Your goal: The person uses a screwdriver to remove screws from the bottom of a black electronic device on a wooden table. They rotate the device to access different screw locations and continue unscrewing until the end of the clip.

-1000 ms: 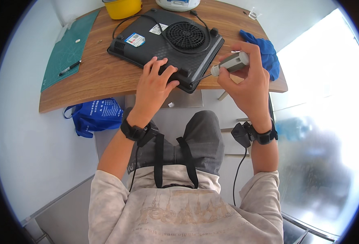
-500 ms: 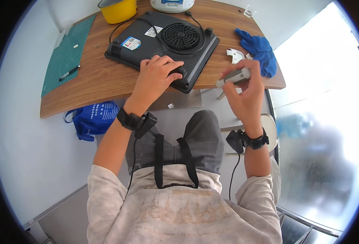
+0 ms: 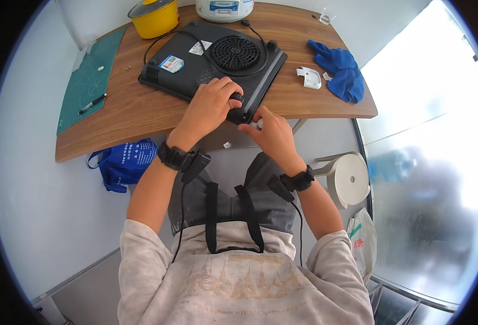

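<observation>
A black induction cooker (image 3: 195, 74) lies upside down on the wooden table, its round fan grille facing up. My left hand (image 3: 213, 103) rests on its near side, thumb and fingers closed round a black foot (image 3: 237, 97). At the cooker's near right corner, my right hand (image 3: 271, 132) is closed, its fingers against the edge. A small pale bit (image 3: 259, 124) shows between those fingers; it looks like part of the grey-white block seen earlier, and the rest is hidden.
A black cord (image 3: 198, 39) loops over the cooker. A white plastic piece (image 3: 310, 78) and a blue cloth (image 3: 341, 70) lie to the right. Leftward are a green cutting mat (image 3: 90, 81) and a marker (image 3: 92, 103). Behind stand a yellow pot (image 3: 155, 21) and a white appliance (image 3: 225, 10).
My right hand has come down and left from above the table's right part to the cooker's near corner, taking the grey-white block with it. My left hand has stayed on the foot.
</observation>
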